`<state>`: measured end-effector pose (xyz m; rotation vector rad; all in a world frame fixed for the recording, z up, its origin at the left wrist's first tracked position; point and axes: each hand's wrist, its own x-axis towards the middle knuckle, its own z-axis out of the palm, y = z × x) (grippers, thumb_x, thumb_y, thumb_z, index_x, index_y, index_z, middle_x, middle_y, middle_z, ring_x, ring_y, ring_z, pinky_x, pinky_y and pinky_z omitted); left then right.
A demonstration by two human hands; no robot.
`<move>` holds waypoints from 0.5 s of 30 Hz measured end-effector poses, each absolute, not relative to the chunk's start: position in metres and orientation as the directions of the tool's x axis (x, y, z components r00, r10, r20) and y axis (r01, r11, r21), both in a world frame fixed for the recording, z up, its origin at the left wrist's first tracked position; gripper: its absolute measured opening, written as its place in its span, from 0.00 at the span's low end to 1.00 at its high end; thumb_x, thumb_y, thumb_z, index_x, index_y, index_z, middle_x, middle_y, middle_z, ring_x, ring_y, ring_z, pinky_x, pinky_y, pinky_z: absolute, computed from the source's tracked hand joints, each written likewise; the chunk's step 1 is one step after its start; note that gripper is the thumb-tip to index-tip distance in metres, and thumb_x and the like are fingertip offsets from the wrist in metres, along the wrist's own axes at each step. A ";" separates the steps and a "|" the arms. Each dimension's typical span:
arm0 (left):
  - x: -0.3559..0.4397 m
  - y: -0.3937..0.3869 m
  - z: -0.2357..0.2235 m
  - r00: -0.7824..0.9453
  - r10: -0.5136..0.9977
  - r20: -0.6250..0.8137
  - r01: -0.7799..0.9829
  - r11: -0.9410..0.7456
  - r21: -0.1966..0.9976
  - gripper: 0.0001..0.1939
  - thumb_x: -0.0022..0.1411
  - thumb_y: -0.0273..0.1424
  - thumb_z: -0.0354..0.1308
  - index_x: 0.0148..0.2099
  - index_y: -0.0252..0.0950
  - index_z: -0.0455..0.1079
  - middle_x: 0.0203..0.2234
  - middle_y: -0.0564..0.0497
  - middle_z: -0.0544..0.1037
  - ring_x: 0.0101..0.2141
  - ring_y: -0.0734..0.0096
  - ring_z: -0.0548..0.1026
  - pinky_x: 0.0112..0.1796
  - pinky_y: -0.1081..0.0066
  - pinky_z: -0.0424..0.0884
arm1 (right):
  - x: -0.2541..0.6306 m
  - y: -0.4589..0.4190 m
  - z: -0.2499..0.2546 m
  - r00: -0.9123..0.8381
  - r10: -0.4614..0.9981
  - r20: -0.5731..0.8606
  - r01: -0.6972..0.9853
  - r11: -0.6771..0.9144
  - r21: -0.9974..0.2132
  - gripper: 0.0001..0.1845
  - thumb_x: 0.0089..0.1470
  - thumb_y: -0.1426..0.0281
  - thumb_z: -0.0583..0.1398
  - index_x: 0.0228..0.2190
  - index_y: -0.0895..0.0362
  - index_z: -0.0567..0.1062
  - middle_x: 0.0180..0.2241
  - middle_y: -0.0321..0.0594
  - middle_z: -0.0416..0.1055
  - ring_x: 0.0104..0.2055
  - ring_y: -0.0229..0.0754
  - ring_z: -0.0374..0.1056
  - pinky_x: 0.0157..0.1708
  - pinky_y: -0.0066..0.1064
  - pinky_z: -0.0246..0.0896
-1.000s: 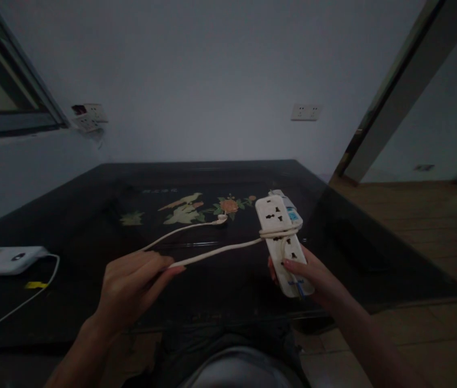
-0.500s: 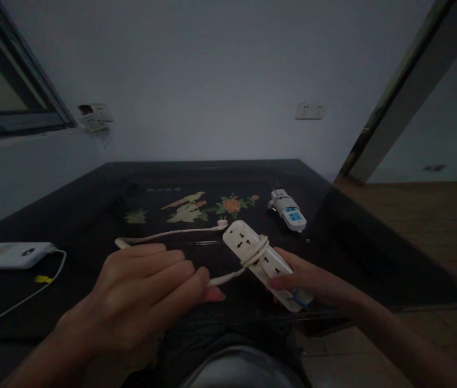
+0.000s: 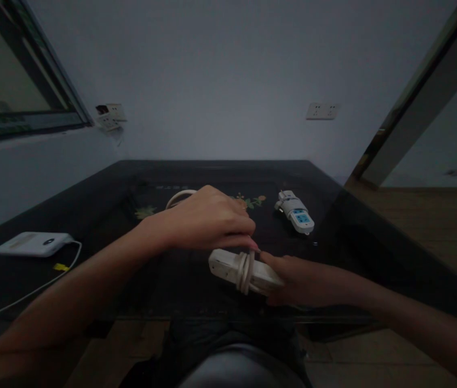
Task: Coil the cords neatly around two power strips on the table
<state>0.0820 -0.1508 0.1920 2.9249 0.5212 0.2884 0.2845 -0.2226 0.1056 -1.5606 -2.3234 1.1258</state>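
Note:
A white power strip (image 3: 228,268) lies nearly level just above the near edge of the dark table (image 3: 91,215), with its white cord (image 3: 244,272) looped twice around its middle. My right hand (image 3: 293,280) grips the strip's right end. My left hand (image 3: 208,221) hovers over the strip, fingers pinched on the cord at the strip's top. A loop of the same cord (image 3: 178,196) shows behind my left hand.
A small white adapter with a blue face (image 3: 297,213) lies on the table at the right. A white flat device (image 3: 34,243) with a white cable (image 3: 38,288) sits at the left. Wall sockets (image 3: 321,111) are on the back wall. Wooden floor lies to the right.
My left hand has carried the cord up and over the strip from the left, adding a wrap. The strip has tilted down flat and come nearer to me.

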 end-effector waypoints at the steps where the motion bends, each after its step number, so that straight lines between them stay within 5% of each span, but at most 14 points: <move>1: 0.082 -0.149 0.191 0.924 0.352 0.146 0.320 -0.925 0.206 0.13 0.56 0.43 0.57 0.26 0.41 0.72 0.24 0.52 0.76 0.29 0.68 0.73 0.29 0.73 0.63 | 0.281 -0.225 0.108 -0.450 0.831 -0.327 0.786 0.194 -0.587 0.26 0.41 0.71 0.65 0.44 0.57 0.68 0.35 0.43 0.74 0.32 0.43 0.69 0.27 0.28 0.57; 5: 0.081 -0.142 0.186 0.947 0.304 0.106 0.274 -0.935 0.226 0.12 0.57 0.42 0.57 0.29 0.42 0.74 0.26 0.52 0.77 0.30 0.68 0.74 0.31 0.73 0.64 | 0.270 -0.235 0.111 -0.464 0.817 -0.341 0.841 0.287 -0.458 0.26 0.46 0.70 0.63 0.48 0.57 0.65 0.36 0.47 0.75 0.33 0.47 0.72 0.26 0.29 0.55; 15: 0.066 -0.126 0.174 0.974 0.154 0.168 0.099 -0.950 0.297 0.14 0.61 0.40 0.56 0.29 0.37 0.75 0.21 0.53 0.75 0.25 0.76 0.72 0.29 0.78 0.62 | 0.260 -0.250 0.104 -0.589 0.807 -0.041 0.801 0.590 0.102 0.17 0.49 0.81 0.56 0.42 0.56 0.66 0.34 0.44 0.74 0.31 0.47 0.73 0.24 0.31 0.59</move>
